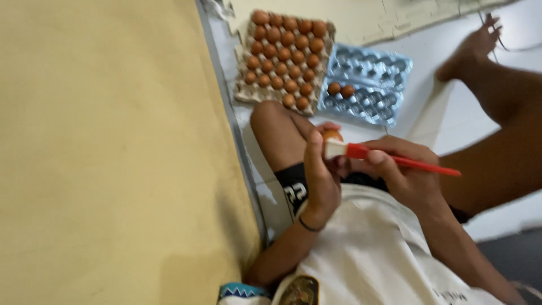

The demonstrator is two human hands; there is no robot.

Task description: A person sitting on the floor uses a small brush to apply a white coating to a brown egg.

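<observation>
My left hand (319, 172) holds a brown egg (332, 135) up in front of me, fingers wrapped around it. My right hand (402, 172) grips a small brush with a red handle (420, 164); its pale bristles (334, 148) touch the egg's lower side. A cardboard tray (241, 87) full of several brown eggs lies on the floor beyond my knee. Beside it sits a blue plastic tray (372, 63) holding two brown eggs (340, 89).
A yellow wall (107, 152) fills the left of the view. My bent knee (274, 121) is below the cardboard tray, and my other leg and foot (477, 48) stretch out at the right over the white floor. A thin cable (511, 45) lies near the foot.
</observation>
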